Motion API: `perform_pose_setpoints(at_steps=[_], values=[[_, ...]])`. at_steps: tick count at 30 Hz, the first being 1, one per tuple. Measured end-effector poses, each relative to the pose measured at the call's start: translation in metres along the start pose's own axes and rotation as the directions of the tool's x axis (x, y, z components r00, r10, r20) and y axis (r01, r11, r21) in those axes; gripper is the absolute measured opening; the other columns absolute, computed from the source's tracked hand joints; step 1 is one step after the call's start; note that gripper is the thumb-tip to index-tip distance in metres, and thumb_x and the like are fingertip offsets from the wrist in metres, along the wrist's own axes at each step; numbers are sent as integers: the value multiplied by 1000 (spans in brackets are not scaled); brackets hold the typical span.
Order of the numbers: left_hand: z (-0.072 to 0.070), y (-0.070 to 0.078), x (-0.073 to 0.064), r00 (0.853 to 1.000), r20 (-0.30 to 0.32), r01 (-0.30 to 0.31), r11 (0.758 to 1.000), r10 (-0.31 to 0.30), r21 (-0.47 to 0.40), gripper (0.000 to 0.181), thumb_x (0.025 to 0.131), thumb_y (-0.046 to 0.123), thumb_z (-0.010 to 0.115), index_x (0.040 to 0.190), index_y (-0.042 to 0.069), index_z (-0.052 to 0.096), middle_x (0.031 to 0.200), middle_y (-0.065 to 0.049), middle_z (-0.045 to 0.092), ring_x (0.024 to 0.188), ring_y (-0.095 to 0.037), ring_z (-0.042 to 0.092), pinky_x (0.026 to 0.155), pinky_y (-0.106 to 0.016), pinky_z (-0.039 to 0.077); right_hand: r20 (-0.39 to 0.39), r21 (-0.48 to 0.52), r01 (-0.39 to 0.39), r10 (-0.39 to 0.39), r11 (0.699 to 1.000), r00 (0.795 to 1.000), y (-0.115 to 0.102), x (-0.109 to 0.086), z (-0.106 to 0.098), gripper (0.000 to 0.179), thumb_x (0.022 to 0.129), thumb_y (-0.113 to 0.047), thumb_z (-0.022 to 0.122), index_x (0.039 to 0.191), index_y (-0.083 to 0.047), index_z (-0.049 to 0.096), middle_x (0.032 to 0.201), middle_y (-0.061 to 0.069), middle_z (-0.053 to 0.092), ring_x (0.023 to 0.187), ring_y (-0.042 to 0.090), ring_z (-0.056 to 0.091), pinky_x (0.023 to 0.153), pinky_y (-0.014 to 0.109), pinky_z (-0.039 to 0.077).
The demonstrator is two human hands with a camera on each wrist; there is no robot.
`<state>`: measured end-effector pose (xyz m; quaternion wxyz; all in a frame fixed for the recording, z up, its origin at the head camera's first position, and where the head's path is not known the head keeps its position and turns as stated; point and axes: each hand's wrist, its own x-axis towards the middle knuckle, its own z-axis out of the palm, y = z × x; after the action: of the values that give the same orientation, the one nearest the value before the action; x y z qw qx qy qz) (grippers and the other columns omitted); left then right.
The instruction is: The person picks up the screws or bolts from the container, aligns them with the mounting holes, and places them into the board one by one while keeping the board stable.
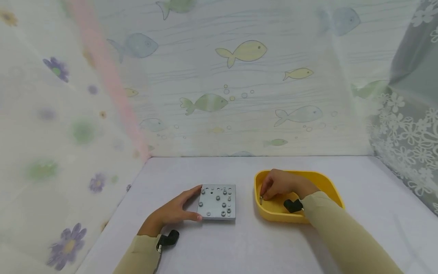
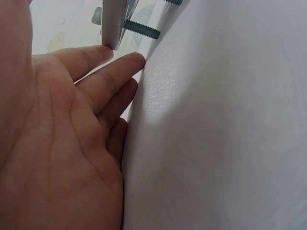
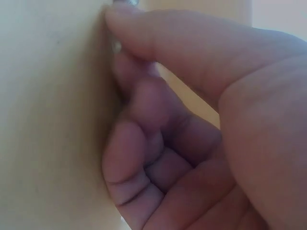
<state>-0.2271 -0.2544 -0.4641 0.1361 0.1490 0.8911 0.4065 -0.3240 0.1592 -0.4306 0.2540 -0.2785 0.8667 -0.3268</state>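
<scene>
A grey metal plate (image 1: 212, 207) with holes and several socket-head screws lies over the white table. In the left wrist view, a screw's threaded shank (image 2: 142, 29) sticks out from its underside. My left hand (image 1: 174, 210) is at the plate's left side, thumb at the near corner and index finger at the far one, its fingers nearly straight. Inside the yellow tray (image 1: 297, 217), my right hand (image 1: 280, 182) pinches a small screw (image 1: 261, 200) between thumb and fingertips, close to the tray's left wall. Only a bit of metal (image 3: 127, 2) shows at the thumb tip in the right wrist view.
The white-covered table (image 1: 246, 251) runs back to a fish-printed curtain (image 1: 205, 129). A flowered sheet (image 1: 68, 171) hangs on the left and a lace-patterned one (image 1: 410, 129) on the right. The tray stands right of the plate, with table between them.
</scene>
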Motion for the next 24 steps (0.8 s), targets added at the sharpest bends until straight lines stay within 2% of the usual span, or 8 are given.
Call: perform_pose_setpoints(at_steps=[12,19,24], values=[[-1,0,2,1000,-8,-6,1000,6,3,112,72,53,90,164,35,29,171,10,24,162,-25,13,129,-57,9,25,-14,44,-44,999,999,-4,-2,-3,5,90,-16,80,93,-12,81,82,-1,73,70,12,54,63,22,44],[0,0,0,1000,-12,13,1000,-13,-3,111,71,51,91,163,38,30,171,10,24,162,-26,13,128,-60,8,57,-25,42,-41,999,998,-2,-2,-4,7,94,-18,77,94,-12,80,77,-2,68,67,10,51,62,21,41],[-1,-1,-1,1000,0,-8,1000,8,-12,110,72,50,91,163,36,30,171,9,24,162,-25,12,129,-59,9,63,-38,28,-25,999,998,-8,-6,-6,6,94,-17,76,93,-12,79,76,-2,66,69,12,52,63,22,41]])
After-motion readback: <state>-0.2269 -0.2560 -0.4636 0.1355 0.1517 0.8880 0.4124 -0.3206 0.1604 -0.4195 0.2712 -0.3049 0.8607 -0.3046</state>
